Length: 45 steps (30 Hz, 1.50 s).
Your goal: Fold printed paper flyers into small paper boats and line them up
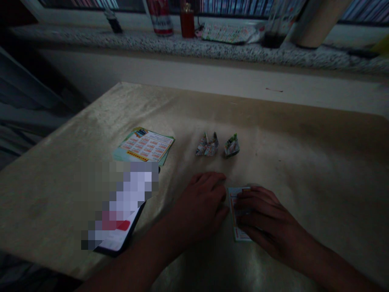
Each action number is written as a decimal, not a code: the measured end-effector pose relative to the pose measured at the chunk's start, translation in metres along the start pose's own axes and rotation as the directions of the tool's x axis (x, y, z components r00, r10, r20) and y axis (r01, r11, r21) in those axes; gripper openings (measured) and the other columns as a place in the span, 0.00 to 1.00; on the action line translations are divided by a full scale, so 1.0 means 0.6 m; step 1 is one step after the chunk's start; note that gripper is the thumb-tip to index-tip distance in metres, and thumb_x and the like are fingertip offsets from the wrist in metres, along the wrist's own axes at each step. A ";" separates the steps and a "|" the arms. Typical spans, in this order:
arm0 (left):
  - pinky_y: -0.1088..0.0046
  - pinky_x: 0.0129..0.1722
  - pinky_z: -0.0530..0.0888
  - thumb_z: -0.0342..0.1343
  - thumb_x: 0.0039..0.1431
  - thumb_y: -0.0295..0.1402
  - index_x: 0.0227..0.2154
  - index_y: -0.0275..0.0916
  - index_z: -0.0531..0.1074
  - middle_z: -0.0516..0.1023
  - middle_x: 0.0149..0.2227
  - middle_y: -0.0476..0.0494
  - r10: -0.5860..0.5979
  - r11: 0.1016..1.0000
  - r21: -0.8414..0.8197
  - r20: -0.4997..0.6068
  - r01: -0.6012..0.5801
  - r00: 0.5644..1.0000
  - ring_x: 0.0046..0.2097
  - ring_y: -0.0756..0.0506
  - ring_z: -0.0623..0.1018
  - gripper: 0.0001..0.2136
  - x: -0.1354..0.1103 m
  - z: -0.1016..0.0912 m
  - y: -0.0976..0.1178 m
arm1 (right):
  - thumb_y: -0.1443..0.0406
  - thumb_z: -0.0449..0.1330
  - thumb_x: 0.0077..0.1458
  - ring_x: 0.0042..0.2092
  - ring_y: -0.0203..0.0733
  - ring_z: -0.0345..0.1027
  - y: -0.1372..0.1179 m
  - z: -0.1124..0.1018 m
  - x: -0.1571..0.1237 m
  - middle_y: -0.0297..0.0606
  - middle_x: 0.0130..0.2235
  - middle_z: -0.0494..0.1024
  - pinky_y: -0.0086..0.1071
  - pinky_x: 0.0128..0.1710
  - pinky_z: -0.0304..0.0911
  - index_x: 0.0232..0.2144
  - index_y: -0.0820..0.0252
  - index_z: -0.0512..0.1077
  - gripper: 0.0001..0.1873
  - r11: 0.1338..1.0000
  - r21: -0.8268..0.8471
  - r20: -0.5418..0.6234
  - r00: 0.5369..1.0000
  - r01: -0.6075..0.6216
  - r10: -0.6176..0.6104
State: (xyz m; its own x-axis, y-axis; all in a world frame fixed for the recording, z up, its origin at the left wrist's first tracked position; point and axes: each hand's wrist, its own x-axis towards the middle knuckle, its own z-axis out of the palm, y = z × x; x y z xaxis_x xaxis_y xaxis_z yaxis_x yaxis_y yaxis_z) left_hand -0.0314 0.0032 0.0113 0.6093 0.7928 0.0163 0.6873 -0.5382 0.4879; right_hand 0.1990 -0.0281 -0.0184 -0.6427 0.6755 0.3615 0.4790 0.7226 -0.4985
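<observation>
While a person sits or stands at the pale table [304,162], I can look down through the camera on the person's head. The right hand [270,221] lies palm down over a small printed paper [232,213]. Its fingers reach across the top of the paper, and I can't tell if they pinch it or just press on it. That paper is on the table near the person, and its left edge pokes out from under the fingers.

The left hand [206,198] rests just beside it, on the left. Its fingers are a bit bent and loose, and I see nothing in them. They come close to the paper's left edge.

Past the hands are two little folded paper shapes, side by side but not touching. One [207,147] has two pointy tips, and the other [232,147] is smaller, with some green on top. Over to the left is a pile of printed sheets [148,144], and nearer the person lies a phone [111,242] with a lit screen, partly blurred into squares.

Behind the table, a speckled window sill [136,44] holds a red can [162,20], a red bottle [187,23] and a shiny packet [227,33].
</observation>
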 end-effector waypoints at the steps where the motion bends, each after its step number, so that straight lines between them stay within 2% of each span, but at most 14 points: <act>1: 0.54 0.61 0.67 0.60 0.60 0.29 0.36 0.36 0.74 0.72 0.58 0.38 0.001 1.000 0.000 -0.001 -0.001 1.000 0.59 0.37 0.71 0.03 0.000 0.000 0.000 | 0.69 0.62 0.64 0.55 0.41 0.70 0.001 0.001 -0.001 0.34 0.49 0.80 0.44 0.66 0.51 0.43 0.53 0.77 0.07 1.000 -0.004 -0.001 1.000 0.001 -0.001; 11: 0.54 0.62 0.66 0.58 0.61 0.30 0.36 0.37 0.73 0.72 0.58 0.37 0.005 1.000 -0.001 0.000 -0.005 1.000 0.60 0.38 0.70 0.03 0.000 0.000 -0.002 | 0.67 0.62 0.63 0.55 0.42 0.71 0.003 0.001 -0.003 0.36 0.49 0.80 0.44 0.67 0.52 0.43 0.54 0.78 0.06 0.999 -0.033 -0.010 1.000 0.021 -0.021; 17: 0.55 0.61 0.66 0.58 0.61 0.30 0.41 0.38 0.75 0.71 0.58 0.37 0.017 1.000 -0.020 -0.025 -0.018 1.000 0.60 0.38 0.70 0.07 -0.004 0.002 0.003 | 0.68 0.61 0.64 0.55 0.43 0.71 -0.001 -0.002 0.000 0.36 0.49 0.80 0.45 0.67 0.53 0.42 0.54 0.78 0.07 0.999 -0.036 0.000 1.000 0.001 -0.001; 22: 0.53 0.64 0.61 0.57 0.64 0.33 0.42 0.40 0.78 0.69 0.61 0.36 0.059 0.996 -0.063 -0.044 -0.062 0.997 0.64 0.39 0.66 0.07 -0.005 0.015 0.012 | 0.67 0.60 0.65 0.56 0.43 0.70 -0.002 -0.001 0.001 0.37 0.49 0.80 0.45 0.66 0.53 0.47 0.52 0.78 0.11 0.999 -0.042 0.008 1.000 0.000 0.000; 28: 0.49 0.64 0.58 0.60 0.62 0.36 0.41 0.44 0.80 0.67 0.64 0.38 -0.010 1.000 -0.026 -0.067 0.008 0.998 0.65 0.37 0.64 0.07 -0.009 0.028 0.011 | 0.66 0.59 0.66 0.58 0.41 0.70 -0.008 -0.001 -0.004 0.36 0.51 0.82 0.43 0.68 0.50 0.50 0.53 0.77 0.12 0.993 -0.115 -0.001 1.000 0.013 -0.013; 32: 0.43 0.63 0.57 0.60 0.62 0.37 0.40 0.47 0.81 0.66 0.65 0.38 -0.032 0.999 0.010 -0.068 0.032 0.997 0.66 0.34 0.63 0.06 -0.012 0.025 0.012 | 0.65 0.58 0.67 0.59 0.40 0.70 -0.004 -0.016 -0.017 0.35 0.55 0.81 0.41 0.71 0.44 0.53 0.55 0.75 0.15 0.980 -0.187 0.058 0.997 0.064 -0.054; 36: 0.39 0.62 0.57 0.61 0.61 0.38 0.40 0.47 0.81 0.64 0.67 0.36 -0.063 0.998 0.027 -0.049 0.064 0.997 0.67 0.32 0.62 0.07 -0.012 0.019 0.016 | 0.62 0.58 0.67 0.60 0.38 0.71 0.005 -0.036 -0.027 0.32 0.56 0.80 0.38 0.73 0.36 0.52 0.54 0.76 0.14 0.964 -0.225 0.131 0.985 0.143 -0.115; 40: 0.38 0.62 0.57 0.62 0.60 0.39 0.40 0.49 0.82 0.63 0.67 0.36 -0.087 0.996 0.026 -0.039 0.088 0.995 0.66 0.31 0.63 0.08 -0.011 0.017 0.016 | 0.64 0.57 0.66 0.59 0.38 0.71 0.012 -0.050 -0.036 0.36 0.54 0.81 0.35 0.72 0.41 0.50 0.59 0.78 0.14 0.960 -0.232 0.127 0.983 0.159 -0.132; 45: 0.36 0.62 0.57 0.61 0.61 0.41 0.41 0.50 0.82 0.62 0.67 0.36 -0.114 0.993 0.031 -0.035 0.115 0.993 0.67 0.30 0.62 0.09 -0.011 0.018 0.017 | 0.65 0.59 0.65 0.61 0.41 0.69 0.026 -0.070 -0.052 0.38 0.57 0.79 0.39 0.72 0.44 0.54 0.60 0.75 0.16 0.938 -0.273 0.211 0.964 0.214 -0.159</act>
State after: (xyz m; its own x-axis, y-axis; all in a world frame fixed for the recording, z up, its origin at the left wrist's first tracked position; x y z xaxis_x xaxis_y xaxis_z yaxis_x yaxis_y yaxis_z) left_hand -0.0240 -0.0107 0.0070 0.5125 0.8586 -0.0092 0.7648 -0.4516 0.4595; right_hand 0.2514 -0.0319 -0.0043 -0.8223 0.5055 0.2613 0.4748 0.8626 -0.1745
